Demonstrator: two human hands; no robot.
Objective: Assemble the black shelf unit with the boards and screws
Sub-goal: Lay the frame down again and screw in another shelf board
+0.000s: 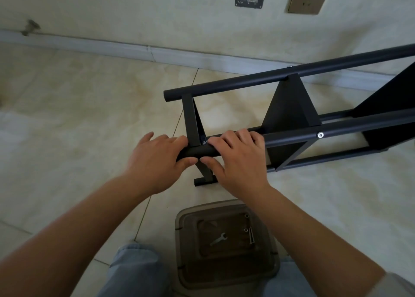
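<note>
The shelf unit [292, 108] looks like metal coated matt black: smooth round tubes and flat, dull boards, with a bright silvery screw head [320, 135] at 3 o'clock. The floor [78, 108] is glossy, cream, marble-patterned tile. At 6 o'clock lies a translucent smoky plastic lid [226, 242], holding a shiny metal wrench [219, 239] and screws [251, 236]. Pale denim cloth covers the knees [134, 272].

Black shelf unit [289, 108] on cream marbled floor tiles [78, 117]

Silver screw heads [320, 135] dot its tubes; a smoky translucent brown tray [265, 265] holds a silver wrench [219, 239] (jeans [134, 274] pale blue).
</note>
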